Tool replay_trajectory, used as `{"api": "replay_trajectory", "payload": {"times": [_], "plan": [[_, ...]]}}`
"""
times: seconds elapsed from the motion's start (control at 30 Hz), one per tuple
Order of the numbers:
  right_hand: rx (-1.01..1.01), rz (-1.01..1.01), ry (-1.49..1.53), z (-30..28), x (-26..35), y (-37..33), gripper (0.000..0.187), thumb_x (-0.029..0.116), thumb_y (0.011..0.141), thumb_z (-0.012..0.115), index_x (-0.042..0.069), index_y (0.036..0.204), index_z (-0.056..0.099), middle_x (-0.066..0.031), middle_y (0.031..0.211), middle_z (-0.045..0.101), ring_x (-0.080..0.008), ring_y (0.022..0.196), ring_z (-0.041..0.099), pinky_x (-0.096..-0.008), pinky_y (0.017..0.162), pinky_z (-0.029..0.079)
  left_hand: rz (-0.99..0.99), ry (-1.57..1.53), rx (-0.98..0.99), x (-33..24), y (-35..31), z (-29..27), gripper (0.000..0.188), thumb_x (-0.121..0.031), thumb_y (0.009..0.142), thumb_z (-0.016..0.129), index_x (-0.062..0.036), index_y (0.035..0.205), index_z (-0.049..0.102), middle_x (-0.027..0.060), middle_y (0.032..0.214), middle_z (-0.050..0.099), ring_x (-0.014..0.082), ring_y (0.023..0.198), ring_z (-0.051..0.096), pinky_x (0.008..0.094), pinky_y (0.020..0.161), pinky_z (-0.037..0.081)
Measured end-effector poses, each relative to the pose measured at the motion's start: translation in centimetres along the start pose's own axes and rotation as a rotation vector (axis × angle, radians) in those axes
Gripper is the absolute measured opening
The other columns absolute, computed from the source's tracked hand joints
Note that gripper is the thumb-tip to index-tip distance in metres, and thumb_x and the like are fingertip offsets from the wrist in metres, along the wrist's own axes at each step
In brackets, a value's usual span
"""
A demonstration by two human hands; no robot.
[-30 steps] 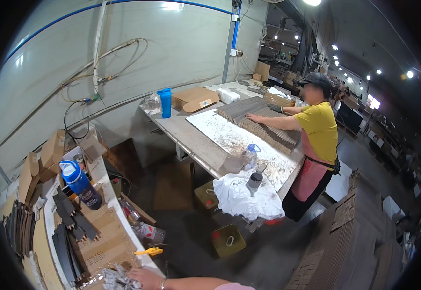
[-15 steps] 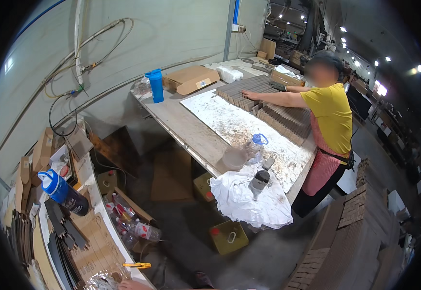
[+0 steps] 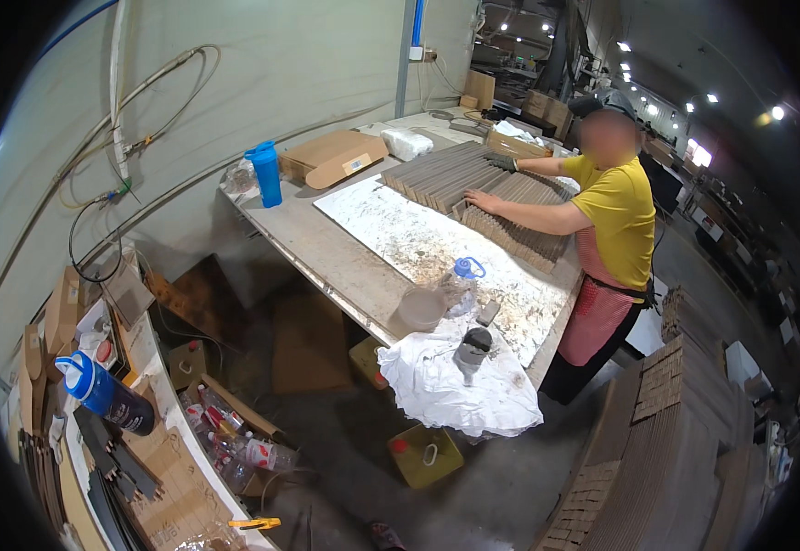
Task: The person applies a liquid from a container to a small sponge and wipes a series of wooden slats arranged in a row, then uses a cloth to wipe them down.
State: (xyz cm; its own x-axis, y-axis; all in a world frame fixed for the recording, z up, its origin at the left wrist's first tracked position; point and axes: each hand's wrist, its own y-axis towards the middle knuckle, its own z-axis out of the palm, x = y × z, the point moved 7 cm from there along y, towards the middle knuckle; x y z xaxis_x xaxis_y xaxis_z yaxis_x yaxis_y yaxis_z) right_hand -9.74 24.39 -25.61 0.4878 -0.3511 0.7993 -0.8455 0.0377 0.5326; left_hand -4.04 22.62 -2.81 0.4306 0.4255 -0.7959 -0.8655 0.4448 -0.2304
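Neither of my hands shows at this moment. At the lower left, the near bench holds a yellow-handled cutter [image 3: 255, 523], lying across its edge. Close by is some crumpled clear plastic [image 3: 209, 542], cut off by the lower rim. Dark strips [image 3: 111, 450] lie on flat brown cardboard [image 3: 166, 477], with a blue bottle [image 3: 106, 393] standing tilted in view beside them. Across the gap, a person in a yellow top [image 3: 622, 207] and red checked apron leans over rows of thin grey-brown strips [image 3: 446, 174]. One of that person's hands is bare, the other gloved.
The far table [image 3: 299, 225] carries a white sheet, a blue shaker bottle [image 3: 265, 174], a cardboard box [image 3: 331, 156] and a dark-topped jar [image 3: 473, 349] on white cloth. Below are plastic bottles [image 3: 267, 455] and a yellowish can [image 3: 426, 456]. Stacked brown boards [image 3: 639, 459] stand at right.
Part of a hand at the lower edge has gone out of view. The whole scene has shifted slightly left. The other person's bare hand has moved nearer along the strips.
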Motion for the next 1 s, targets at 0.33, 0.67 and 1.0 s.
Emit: {"api": "replay_trajectory", "payload": {"times": [0.33, 0.67, 1.0], "plan": [[0.017, -0.020, -0.115, 2.0, -1.2, -0.9, 0.074, 0.033, 0.087, 0.084, -0.002, 0.152, 0.075, -0.0249, 0.150, 0.077, -0.0426, 0.143, 0.070, -0.0563, 0.123, 0.056, -0.040, -0.018, -0.036, 0.6, 0.3, -1.4, 0.043, -0.041, 0.124, 0.064, -0.0056, 0.147, 0.072, 0.0170, 0.125, 0.085, 0.0363, 0.113, 0.080, 0.0572, 0.116, 0.062], [-0.009, 0.031, -0.163, 1.2, -2.5, -1.6, 0.070, 0.035, 0.092, 0.083, 0.000, 0.151, 0.074, -0.0238, 0.149, 0.074, -0.0426, 0.143, 0.069, -0.0566, 0.121, 0.057, -0.034, 0.048, -0.071, 1.4, 0.2, -0.6, 0.037, -0.039, 0.125, 0.064, -0.0056, 0.137, 0.075, 0.0146, 0.121, 0.085, 0.0344, 0.114, 0.080, 0.0548, 0.112, 0.062], [0.137, 0.082, -0.128, -1.1, -6.5, -4.3, 0.061, 0.016, 0.092, 0.083, 0.004, 0.151, 0.075, -0.0215, 0.150, 0.075, -0.0417, 0.144, 0.069, -0.0531, 0.125, 0.055, 0.093, 0.091, -0.199, -1.5, -2.4, -0.5, 0.031, -0.036, 0.125, 0.066, -0.0067, 0.131, 0.076, 0.0125, 0.117, 0.085, 0.0323, 0.110, 0.081, 0.0515, 0.105, 0.065]]}}
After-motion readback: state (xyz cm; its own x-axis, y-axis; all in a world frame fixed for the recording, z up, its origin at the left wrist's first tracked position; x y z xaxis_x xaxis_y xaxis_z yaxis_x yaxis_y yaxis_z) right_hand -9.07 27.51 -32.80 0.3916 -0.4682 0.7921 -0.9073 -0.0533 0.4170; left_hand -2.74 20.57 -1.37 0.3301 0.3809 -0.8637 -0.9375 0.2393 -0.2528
